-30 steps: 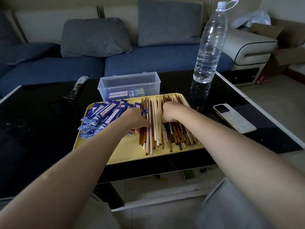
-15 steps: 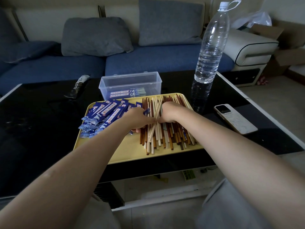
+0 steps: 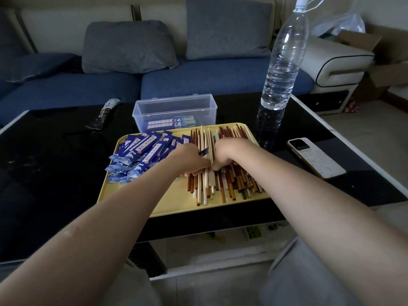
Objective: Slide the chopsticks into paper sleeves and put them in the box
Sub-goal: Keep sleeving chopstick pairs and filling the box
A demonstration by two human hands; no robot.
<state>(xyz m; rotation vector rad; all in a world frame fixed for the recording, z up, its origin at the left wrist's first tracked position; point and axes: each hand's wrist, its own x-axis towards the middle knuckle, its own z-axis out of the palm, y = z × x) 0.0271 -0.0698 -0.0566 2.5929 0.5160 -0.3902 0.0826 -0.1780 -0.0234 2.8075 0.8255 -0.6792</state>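
Chopsticks [image 3: 223, 184]: a loose heap of brown, pale and a few teal sticks lies lengthwise on the right half of the yellow tray [image 3: 136, 204].
Left hand [image 3: 187, 160]: curled over the left edge of the heap, fingers bent round pale sticks; a blue sleeve tip pokes out above its knuckles.
Right hand [image 3: 227, 151]: knuckles up on the middle of the heap, just beside the left hand, fingers curled down among the sticks; which ones it grips cannot be told.
Paper sleeves [image 3: 141, 155]: a fanned pile of blue printed sleeves covers the tray's left half, some overhanging its left rim.
Box [image 3: 174, 107]: a clear plastic box stands just behind the tray with a few filled sleeves lying on its bottom.
Table [image 3: 44, 173]: glossy black top bearing the tray.
Water bottle [image 3: 282, 62]: upright, right of the box.
Phone [image 3: 315, 157]: face down, right of the tray.
Small packet [image 3: 103, 113]: lies on the table, left of the box.
Sofa [image 3: 198, 82]: blue, with grey cushions, behind the table.
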